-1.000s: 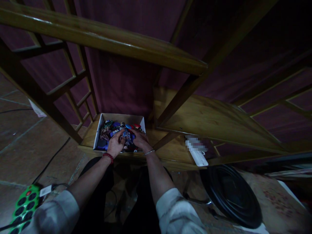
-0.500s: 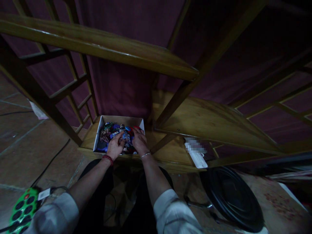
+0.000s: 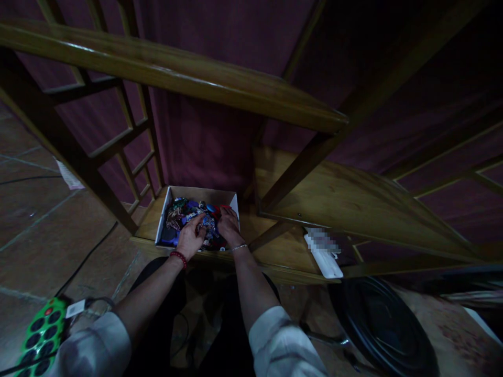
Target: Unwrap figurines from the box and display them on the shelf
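Observation:
A white-edged cardboard box point(image 3: 162, 220) sits low on the wooden shelf, filled with a jumble of small trinkets point(image 3: 178, 212) in purple, blue, red and dark tones that look like beaded or corded pieces. Inside it, my left hand point(image 3: 191, 235), with a red bead bracelet at the wrist, has its fingers bent down among the pieces at the middle. My right hand point(image 3: 229, 224), wearing a thin silver bangle, curls into the right side beside something red. The fingertips of both hands are partly hidden, and whatever they pinch is too small to name.
A wooden beam point(image 3: 176, 70) crosses above the box, and a lattice panel point(image 3: 126, 141) stands at its left. Along the shelf to the right lies a white packet point(image 3: 324, 256). A black round stool point(image 3: 385, 324) and a green power strip point(image 3: 43, 335) are on the floor.
The whole view has shifted slightly, so everything appears a little farther right. Both hands stay in the box, with only small finger movements among the trinkets.

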`<state>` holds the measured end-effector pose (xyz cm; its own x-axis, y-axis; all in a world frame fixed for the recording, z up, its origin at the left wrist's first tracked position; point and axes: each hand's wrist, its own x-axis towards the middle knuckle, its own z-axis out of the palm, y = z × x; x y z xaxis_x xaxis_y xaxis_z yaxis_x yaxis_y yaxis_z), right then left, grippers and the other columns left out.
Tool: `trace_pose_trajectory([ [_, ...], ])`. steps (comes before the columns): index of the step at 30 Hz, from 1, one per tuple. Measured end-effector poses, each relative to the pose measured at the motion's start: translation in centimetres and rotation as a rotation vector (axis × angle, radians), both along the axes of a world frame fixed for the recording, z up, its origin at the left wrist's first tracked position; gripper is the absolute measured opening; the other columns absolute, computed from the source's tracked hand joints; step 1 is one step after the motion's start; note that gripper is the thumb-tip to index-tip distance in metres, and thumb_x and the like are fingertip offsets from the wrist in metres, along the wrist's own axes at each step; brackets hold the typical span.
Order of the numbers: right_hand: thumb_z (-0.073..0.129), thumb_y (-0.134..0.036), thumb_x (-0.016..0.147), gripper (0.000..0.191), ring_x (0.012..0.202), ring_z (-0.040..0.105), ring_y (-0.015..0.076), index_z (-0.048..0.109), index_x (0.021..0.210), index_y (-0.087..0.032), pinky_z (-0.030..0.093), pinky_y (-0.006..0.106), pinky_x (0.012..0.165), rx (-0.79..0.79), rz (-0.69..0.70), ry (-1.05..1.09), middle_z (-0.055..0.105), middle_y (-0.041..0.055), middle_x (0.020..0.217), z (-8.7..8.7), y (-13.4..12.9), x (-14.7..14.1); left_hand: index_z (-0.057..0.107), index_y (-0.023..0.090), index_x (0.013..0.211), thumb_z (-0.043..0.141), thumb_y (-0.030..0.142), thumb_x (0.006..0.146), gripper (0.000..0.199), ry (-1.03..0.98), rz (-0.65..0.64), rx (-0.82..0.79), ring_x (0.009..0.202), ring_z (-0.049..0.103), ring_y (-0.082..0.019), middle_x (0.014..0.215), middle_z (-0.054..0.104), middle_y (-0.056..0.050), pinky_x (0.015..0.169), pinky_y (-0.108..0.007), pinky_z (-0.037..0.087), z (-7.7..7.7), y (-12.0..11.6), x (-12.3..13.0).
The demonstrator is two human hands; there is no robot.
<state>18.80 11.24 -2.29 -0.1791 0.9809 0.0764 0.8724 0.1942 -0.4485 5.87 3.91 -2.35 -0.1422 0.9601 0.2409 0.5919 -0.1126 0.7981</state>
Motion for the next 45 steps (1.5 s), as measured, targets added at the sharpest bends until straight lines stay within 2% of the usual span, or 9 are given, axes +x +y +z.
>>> trace_pose_trajectory([
  [6,0.038,-0.003,0.071,0.044,0.104,0.048,0.0161,0.056,0.109,-0.013,0.033,0.025,0.094,0.072,0.004,0.135,0.057,0.0088,0.110,-0.3,-0.4,0.4,0.048,0.018,0.118,0.045,0.019,0.075,0.042,0.020,-0.015,0.041,0.103,0.053,-0.017,0.112,0.057,-0.006,0.092,-0.032,0.042,-0.3,0.0,0.1],
  [11,0.037,-0.006,0.072,0.038,0.101,0.049,0.0148,0.061,0.102,-0.014,0.035,0.026,0.093,0.090,-0.026,0.256,0.059,0.0071,0.105,0.2,-1.2,0.4,0.047,0.018,0.118,0.044,0.019,0.076,0.042,0.017,-0.012,0.060,0.104,0.053,-0.016,0.113,0.057,-0.006,0.092,-0.031,0.041,-0.5,0.0,0.2],
  [16,0.040,-0.019,0.078,0.029,0.097,0.052,0.0148,0.064,0.095,-0.018,0.037,0.027,0.091,0.060,-0.081,0.392,0.061,0.0052,0.100,1.5,-2.5,0.3,0.042,0.018,0.122,0.045,0.021,0.076,0.046,0.011,0.006,0.020,0.096,0.057,-0.016,0.105,0.061,-0.005,0.087,-0.030,0.044,-0.2,-0.2,0.2],
  [19,0.040,-0.031,0.081,0.030,0.091,0.055,0.0154,0.064,0.094,-0.020,0.039,0.029,0.087,-0.007,-0.096,0.434,0.063,0.0044,0.096,2.4,-3.3,0.5,0.042,0.019,0.123,0.046,0.020,0.075,0.047,0.005,0.013,0.013,0.095,0.058,-0.016,0.103,0.062,-0.005,0.086,-0.030,0.045,0.0,-0.3,0.3],
  [24,0.041,-0.043,0.080,0.034,0.081,0.057,0.0150,0.063,0.095,-0.022,0.043,0.027,0.078,-0.096,0.006,0.473,0.065,0.0021,0.086,3.4,-4.2,0.5,0.042,0.019,0.122,0.046,0.018,0.074,0.048,-0.024,0.003,0.015,0.096,0.057,-0.016,0.105,0.061,-0.005,0.087,-0.031,0.044,0.2,-0.3,0.3],
  [29,0.050,-0.041,0.076,0.034,0.085,0.058,0.0147,0.059,0.103,-0.022,0.045,0.027,0.078,-0.130,0.092,0.521,0.064,0.0021,0.097,3.0,-4.8,0.3,0.042,0.017,0.122,0.046,0.017,0.073,0.049,-0.079,-0.007,0.057,0.100,0.056,-0.016,0.108,0.060,-0.006,0.090,-0.032,0.043,0.4,-0.5,0.5],
  [35,0.050,-0.035,0.077,0.031,0.083,0.059,0.0147,0.058,0.104,-0.022,0.046,0.027,0.077,-0.071,0.041,0.513,0.065,0.0024,0.095,2.4,-5.3,-0.1,0.047,0.016,0.117,0.045,0.017,0.072,0.044,-0.084,0.020,0.072,0.102,0.054,-0.018,0.111,0.058,-0.009,0.091,-0.035,0.042,0.3,-0.6,0.8],
  [41,0.049,-0.034,0.077,0.031,0.083,0.059,0.0148,0.059,0.104,-0.021,0.045,0.027,0.077,-0.033,-0.022,0.555,0.065,0.0034,0.095,1.7,-6.0,-0.2,0.047,0.013,0.116,0.045,0.021,0.073,0.044,-0.051,-0.011,0.068,0.101,0.055,-0.019,0.110,0.058,-0.011,0.090,-0.034,0.042,0.1,-0.6,0.6],
  [45,0.047,-0.034,0.078,0.030,0.085,0.059,0.0141,0.059,0.103,-0.022,0.044,0.026,0.079,-0.035,-0.048,0.623,0.064,0.0022,0.096,1.3,-6.3,-0.2,0.047,0.015,0.116,0.045,0.021,0.072,0.044,-0.031,-0.018,0.061,0.097,0.056,-0.019,0.106,0.059,-0.009,0.087,-0.035,0.044,0.2,-0.8,0.5],
])
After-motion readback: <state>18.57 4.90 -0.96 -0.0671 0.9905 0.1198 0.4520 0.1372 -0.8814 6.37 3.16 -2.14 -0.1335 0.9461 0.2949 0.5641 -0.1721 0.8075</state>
